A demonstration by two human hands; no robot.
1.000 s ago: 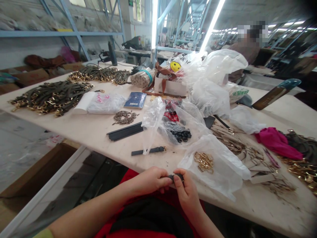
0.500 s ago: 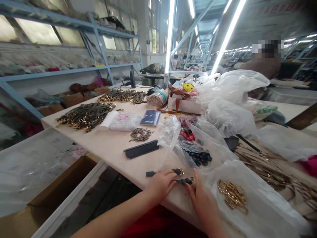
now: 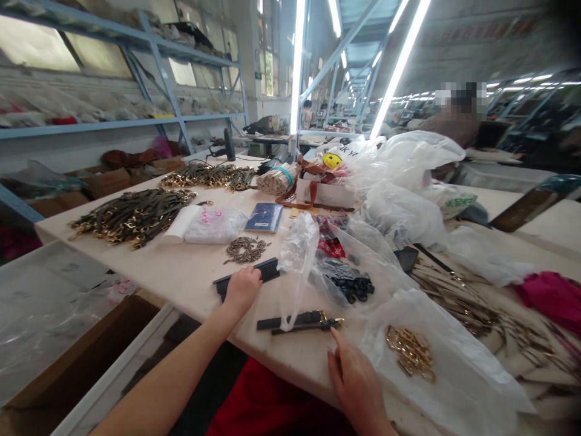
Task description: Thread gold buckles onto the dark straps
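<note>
My left hand (image 3: 244,289) is closed over the stack of flat black strips (image 3: 271,268), fingers curled on its near side; how many strips it grips is hidden. Two dark straps with gold-coloured metal fittings (image 3: 267,324) lie side by side near the table's front edge. Just below their fitted ends is my right hand (image 3: 356,369), its index finger stretched toward the nearer strap and the thumb apart, holding nothing I can see. Gold-coloured metal buckles (image 3: 411,351) are heaped on clear plastic to the right. Small metal pieces (image 3: 245,249) lie behind the strips.
Black rings (image 3: 356,289) spill from a clear bag (image 3: 299,242). A blue booklet (image 3: 264,217) and piled dark straps with clasps (image 3: 136,212) occupy the left side. Large plastic bags (image 3: 403,206) and light brown straps (image 3: 454,297) cover the right. A cardboard box (image 3: 91,357) stands below.
My left hand has left the strap by the front edge and moved left and away onto the black strips. My right hand has drawn slightly back; both straps now lie together on the table.
</note>
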